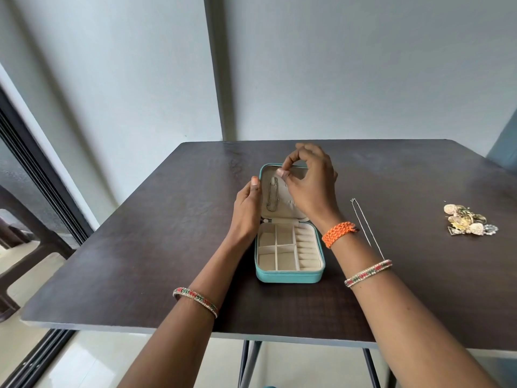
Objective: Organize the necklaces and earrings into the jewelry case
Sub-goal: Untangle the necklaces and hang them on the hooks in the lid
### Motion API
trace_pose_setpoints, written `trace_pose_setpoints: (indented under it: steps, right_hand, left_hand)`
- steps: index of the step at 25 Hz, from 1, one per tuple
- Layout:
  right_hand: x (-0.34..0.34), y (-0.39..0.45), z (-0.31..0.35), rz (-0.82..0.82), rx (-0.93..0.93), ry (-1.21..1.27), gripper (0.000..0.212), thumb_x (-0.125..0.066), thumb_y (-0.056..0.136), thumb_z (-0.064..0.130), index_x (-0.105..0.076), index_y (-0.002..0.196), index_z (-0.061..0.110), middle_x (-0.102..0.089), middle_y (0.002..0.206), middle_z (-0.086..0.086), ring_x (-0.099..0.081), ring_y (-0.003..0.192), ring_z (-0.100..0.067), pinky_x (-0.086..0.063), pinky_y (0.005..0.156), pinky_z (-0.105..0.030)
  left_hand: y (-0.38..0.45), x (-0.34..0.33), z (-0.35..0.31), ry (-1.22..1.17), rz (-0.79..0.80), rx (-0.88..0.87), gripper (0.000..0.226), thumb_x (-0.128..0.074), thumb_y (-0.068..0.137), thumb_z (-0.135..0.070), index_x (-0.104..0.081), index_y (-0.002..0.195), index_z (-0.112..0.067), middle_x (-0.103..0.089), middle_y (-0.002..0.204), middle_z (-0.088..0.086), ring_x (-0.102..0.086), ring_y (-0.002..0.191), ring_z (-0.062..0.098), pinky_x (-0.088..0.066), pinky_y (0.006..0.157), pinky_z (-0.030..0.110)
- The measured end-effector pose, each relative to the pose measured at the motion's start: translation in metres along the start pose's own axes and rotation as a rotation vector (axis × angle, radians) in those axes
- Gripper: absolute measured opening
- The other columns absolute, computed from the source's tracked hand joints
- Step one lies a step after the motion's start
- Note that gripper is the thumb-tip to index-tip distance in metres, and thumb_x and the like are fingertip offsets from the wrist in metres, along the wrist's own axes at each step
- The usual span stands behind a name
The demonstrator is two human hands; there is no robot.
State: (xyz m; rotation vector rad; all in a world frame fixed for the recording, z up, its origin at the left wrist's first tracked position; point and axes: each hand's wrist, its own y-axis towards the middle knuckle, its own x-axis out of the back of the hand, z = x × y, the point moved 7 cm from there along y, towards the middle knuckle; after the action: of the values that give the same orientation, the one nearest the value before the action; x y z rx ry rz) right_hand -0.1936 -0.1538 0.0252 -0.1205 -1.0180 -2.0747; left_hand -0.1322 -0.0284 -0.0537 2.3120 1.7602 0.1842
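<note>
A teal jewelry case [288, 277] lies open in the middle of the table, its cream base split into several compartments and ring rolls. Its lid [264, 170] stands tilted up at the far side. My left hand [247, 211] holds the lid's left edge. A silver necklace [272, 196] hangs inside the lid. My right hand [310, 182] pinches a small cream tab at the top of the lid, above that necklace. Another thin silver necklace [363, 222] lies on the table to the right of my right wrist. A heap of gold and white earrings [468, 221] sits further right.
The dark wooden table [140, 247] stands against a pale wall. Its front edge is close to me and metal legs show beneath it. A dark chair [25, 247] and a sliding door frame are on the left.
</note>
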Motion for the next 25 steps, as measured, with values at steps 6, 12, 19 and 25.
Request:
trace_pose_setpoints:
  steps: [6,12,19,25]
  right_hand:
    - [-0.008,-0.005,0.008,0.089,0.112,-0.251,0.032,-0.057,0.078,0.000,-0.074,0.081,0.027,-0.047,0.142,-0.001,-0.029,0.137,-0.020,-0.014,0.106,-0.041]
    - [-0.007,-0.009,0.012,0.124,0.110,-0.299,0.040,-0.050,0.075,-0.007,-0.073,0.085,0.025,-0.037,0.150,-0.005,-0.021,0.142,-0.024,-0.012,0.107,-0.048]
    - [-0.011,-0.012,0.017,0.169,0.141,-0.311,0.040,-0.051,0.072,-0.009,-0.073,0.077,0.025,-0.035,0.152,-0.006,-0.018,0.143,-0.027,-0.010,0.108,-0.050]
    - [-0.028,-0.022,0.018,0.346,0.167,-0.475,0.039,-0.058,0.072,-0.002,-0.073,0.080,0.034,-0.017,0.159,0.002,0.002,0.147,-0.026,0.000,0.112,-0.055]
  left_hand:
    - [0.001,0.004,-0.001,-0.026,-0.043,-0.018,0.051,-0.032,0.091,-0.052,-0.060,0.088,-0.010,-0.058,0.085,0.012,-0.052,0.080,0.023,-0.044,0.073,0.040]
    - [0.004,0.008,0.002,-0.018,-0.088,-0.027,0.051,-0.028,0.099,-0.044,-0.057,0.094,-0.002,-0.052,0.083,0.013,-0.046,0.078,0.022,-0.040,0.071,0.038]
    - [0.007,0.012,0.002,0.007,-0.105,-0.022,0.049,-0.030,0.093,-0.051,-0.055,0.088,-0.009,-0.049,0.080,0.011,-0.042,0.076,0.022,-0.036,0.069,0.037]
    - [0.007,0.017,0.002,0.014,-0.152,-0.029,0.044,-0.026,0.102,-0.038,-0.050,0.074,-0.013,-0.048,0.073,0.007,-0.041,0.070,0.019,-0.036,0.065,0.034]
